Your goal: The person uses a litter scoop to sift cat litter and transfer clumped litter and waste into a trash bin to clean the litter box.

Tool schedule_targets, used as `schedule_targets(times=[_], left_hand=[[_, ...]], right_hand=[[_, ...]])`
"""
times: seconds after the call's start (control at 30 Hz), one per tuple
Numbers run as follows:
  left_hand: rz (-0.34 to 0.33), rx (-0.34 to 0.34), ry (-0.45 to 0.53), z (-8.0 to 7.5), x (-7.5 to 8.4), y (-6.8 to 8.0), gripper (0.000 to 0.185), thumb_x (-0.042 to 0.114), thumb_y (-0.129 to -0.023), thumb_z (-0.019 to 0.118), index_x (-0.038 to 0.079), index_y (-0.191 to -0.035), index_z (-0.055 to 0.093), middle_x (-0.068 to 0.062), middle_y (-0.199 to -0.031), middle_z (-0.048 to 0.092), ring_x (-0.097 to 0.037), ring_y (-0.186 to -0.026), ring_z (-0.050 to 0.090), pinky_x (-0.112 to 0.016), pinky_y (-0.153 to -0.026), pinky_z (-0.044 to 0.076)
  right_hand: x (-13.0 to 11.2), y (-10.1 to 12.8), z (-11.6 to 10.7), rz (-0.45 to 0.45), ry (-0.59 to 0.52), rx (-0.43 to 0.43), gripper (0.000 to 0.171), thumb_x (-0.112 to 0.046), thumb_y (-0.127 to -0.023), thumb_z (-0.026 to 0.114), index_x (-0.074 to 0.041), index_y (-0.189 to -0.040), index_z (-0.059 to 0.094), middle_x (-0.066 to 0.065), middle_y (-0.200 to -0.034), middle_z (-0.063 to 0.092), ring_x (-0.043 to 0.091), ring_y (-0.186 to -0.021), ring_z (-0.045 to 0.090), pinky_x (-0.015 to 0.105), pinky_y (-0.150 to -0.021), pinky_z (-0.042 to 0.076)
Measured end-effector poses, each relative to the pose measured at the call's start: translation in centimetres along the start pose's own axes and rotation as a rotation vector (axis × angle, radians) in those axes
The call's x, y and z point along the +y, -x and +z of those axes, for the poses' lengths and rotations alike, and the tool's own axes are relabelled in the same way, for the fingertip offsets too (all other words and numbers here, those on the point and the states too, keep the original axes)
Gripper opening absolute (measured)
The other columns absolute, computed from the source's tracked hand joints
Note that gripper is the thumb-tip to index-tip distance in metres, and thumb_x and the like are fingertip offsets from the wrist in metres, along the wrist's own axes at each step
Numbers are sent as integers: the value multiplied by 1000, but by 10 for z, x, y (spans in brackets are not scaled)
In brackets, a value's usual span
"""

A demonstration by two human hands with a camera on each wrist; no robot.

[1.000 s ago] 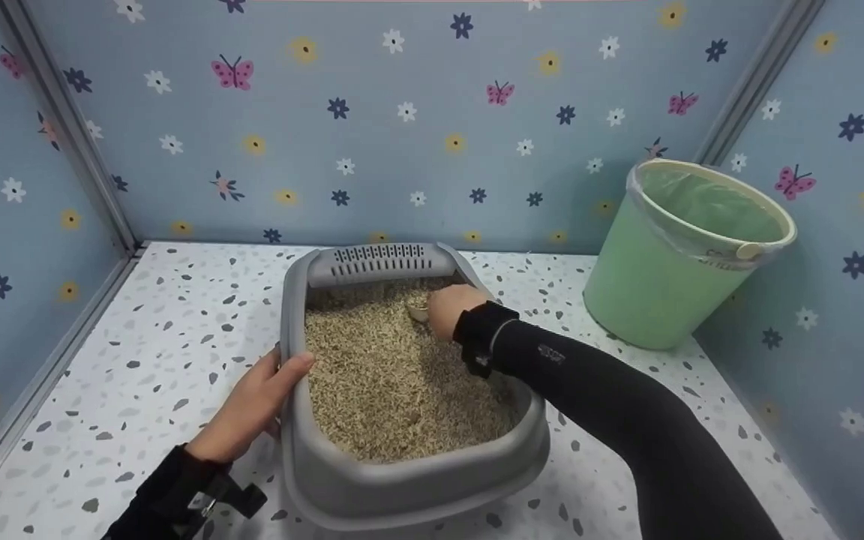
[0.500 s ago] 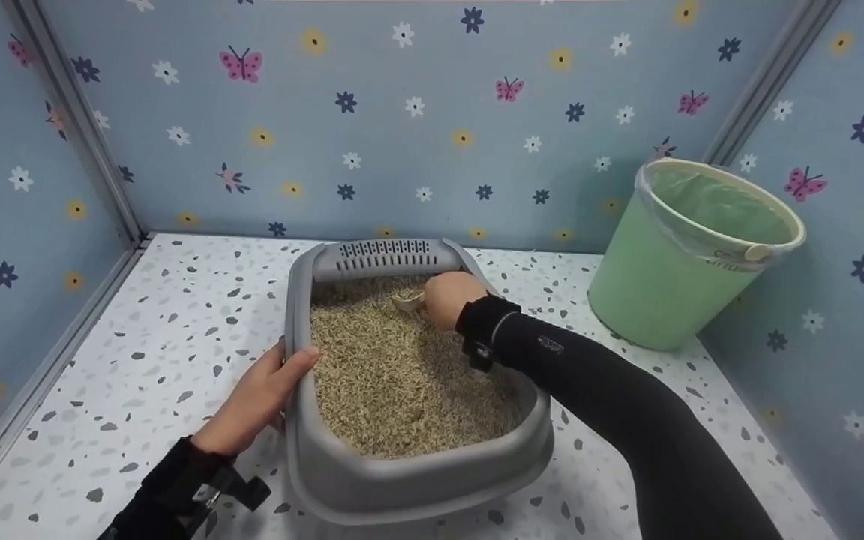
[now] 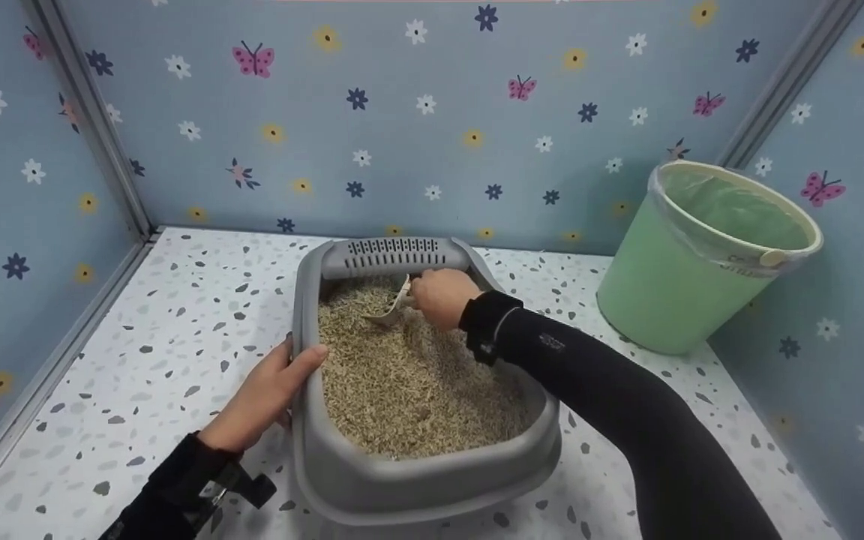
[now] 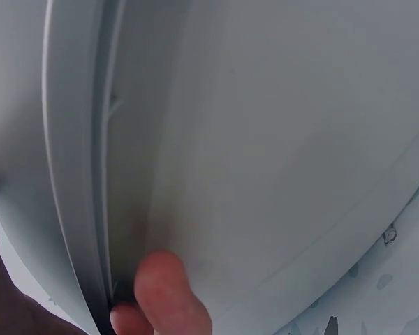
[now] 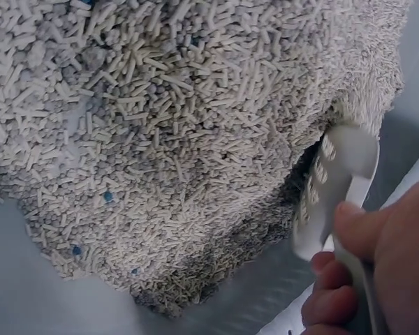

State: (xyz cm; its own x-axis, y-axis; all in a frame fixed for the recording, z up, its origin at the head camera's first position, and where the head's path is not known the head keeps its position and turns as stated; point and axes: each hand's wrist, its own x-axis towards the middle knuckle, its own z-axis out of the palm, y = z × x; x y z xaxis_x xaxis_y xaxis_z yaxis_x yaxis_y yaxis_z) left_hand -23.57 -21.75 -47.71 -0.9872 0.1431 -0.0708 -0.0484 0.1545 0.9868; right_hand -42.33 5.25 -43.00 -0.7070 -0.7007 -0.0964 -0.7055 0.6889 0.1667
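A grey litter box, filled with pale pellet litter, stands before me in the head view. On its left rim my left hand keeps a grip, thumb over the top. Fingertips curl under the rim in the left wrist view. My right hand holds a slotted litter scoop by its handle, thumb pressed along it. Toward the back of the box, the scoop stands tilted on edge with its lower edge at the litter. The right wrist view shows a few blue specks among the pellets.
At the right stands a green bin with a clear liner over its pale rim. Flower-patterned panels enclose the speckled white surface at the back and both sides.
The scoop has turned from lying low with litter in it to standing on edge, shifting a little left. The left hand keeps its hold on the rim while the whole head view drifts slightly.
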Motion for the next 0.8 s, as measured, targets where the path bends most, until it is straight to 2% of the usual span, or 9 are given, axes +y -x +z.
schedule_targets(times=[0.17,0.23,0.37,0.4,0.47,0.57,0.67,0.8], left_hand=[[-11,9,-14,0,1,1,70,53,-114,58,9,-165,41,-12,-85,63,-29,-64,70,-45,-46,59],[-8,3,-15,-1,2,1,70,52,-114,58,8,-165,40,-12,-85,63,-29,-64,70,-46,-47,60],[4,-5,-22,-2,3,0,70,53,-114,57,9,-166,39,-14,-86,64,-32,-65,71,-47,-47,60],[8,-7,-22,-2,3,0,70,53,-114,57,9,-166,39,-15,-86,65,-33,-64,71,-48,-47,60],[11,-6,-22,-2,3,0,71,53,-114,58,9,-167,38,-15,-87,65,-33,-65,72,-48,-47,60],[2,-2,-14,-2,4,0,70,53,-114,57,9,-166,39,-14,-87,64,-31,-65,71,-49,-47,60],[-10,4,-9,-1,3,-1,68,53,-114,57,8,-162,42,-12,-88,63,-29,-66,70,-48,-47,60],[-13,4,-7,0,0,-1,67,53,-114,56,8,-162,42,-11,-88,62,-28,-66,69,-47,-47,59]], right_hand=[[1,9,-12,-104,52,42,25,-23,-113,66,1,-108,70,20,-101,71,37,-89,70,53,-80,61],[0,16,-22,-89,61,44,23,-22,-111,68,0,-106,71,18,-100,72,36,-88,70,52,-78,62],[-3,37,-51,-20,98,73,5,-9,-101,72,-4,-102,74,13,-98,73,30,-84,68,49,-72,63],[-3,43,-57,-13,132,99,1,-5,-98,72,-5,-98,73,11,-96,71,27,-79,66,46,-68,62],[-5,54,-66,-34,239,170,7,1,-94,71,-5,-95,73,10,-95,70,23,-74,63,42,-60,61],[-6,66,-72,-54,433,235,12,0,-99,70,-6,-91,74,7,-94,70,16,-63,53,36,-51,57],[-9,74,-74,-42,557,223,19,-3,-105,70,-8,-88,77,5,-92,71,11,-58,48,33,-49,56],[-15,79,-73,-7,613,162,31,-4,-104,69,-11,-74,70,1,-78,66,12,-55,43,33,-51,57]])
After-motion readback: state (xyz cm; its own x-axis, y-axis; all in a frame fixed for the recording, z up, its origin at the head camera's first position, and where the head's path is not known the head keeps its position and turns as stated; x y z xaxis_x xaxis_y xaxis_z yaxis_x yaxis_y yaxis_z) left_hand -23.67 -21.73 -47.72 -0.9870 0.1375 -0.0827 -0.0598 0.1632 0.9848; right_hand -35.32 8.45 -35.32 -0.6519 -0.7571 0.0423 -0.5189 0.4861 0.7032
